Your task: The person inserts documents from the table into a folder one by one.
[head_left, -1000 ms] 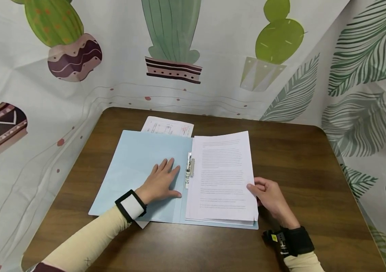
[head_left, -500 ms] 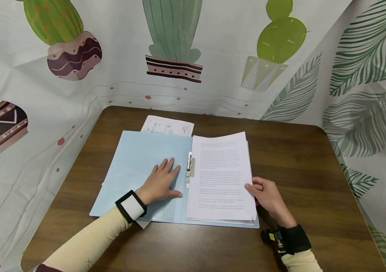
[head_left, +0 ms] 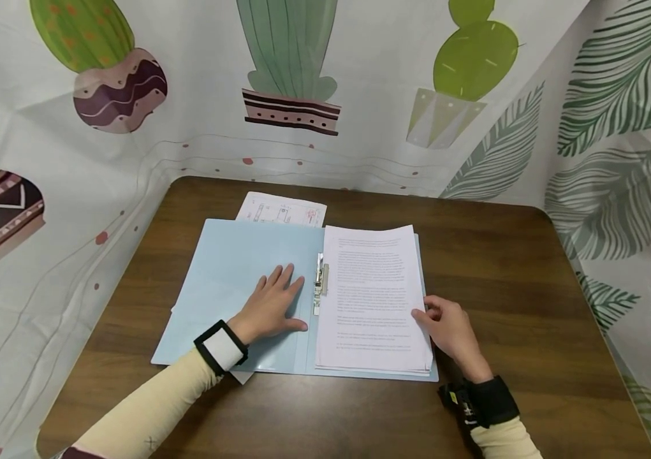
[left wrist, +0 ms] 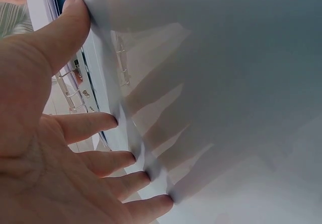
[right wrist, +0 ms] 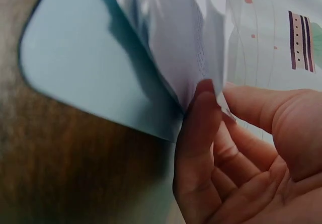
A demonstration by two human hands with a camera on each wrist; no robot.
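A light blue ring binder point(head_left: 233, 255) lies spread on the table, its metal ring clip point(head_left: 321, 280) along the spine. On its right side is a stack of printed paper point(head_left: 371, 293). My left hand point(head_left: 268, 309) rests on the bare left cover with fingers spread; the left wrist view shows its fingertips on the glossy surface near the rings. At the stack's right edge, my right hand point(head_left: 453, 328) pinches the sheets between thumb and index finger. In the right wrist view, the pinched paper point(right wrist: 186, 43) bends up off the blue cover point(right wrist: 75, 58).
A sheet with a line drawing and red marks point(head_left: 285, 209) sticks out from under the binder at the back. Another white corner point(head_left: 241, 376) shows below its front edge. The brown wooden table point(head_left: 491, 268) meets a cactus-print cloth point(head_left: 371, 76) behind.
My right hand has shifted slightly left, drawing the sheets' right edge with it, so a strip of blue cover now shows at the stack's right. My left hand stays put.
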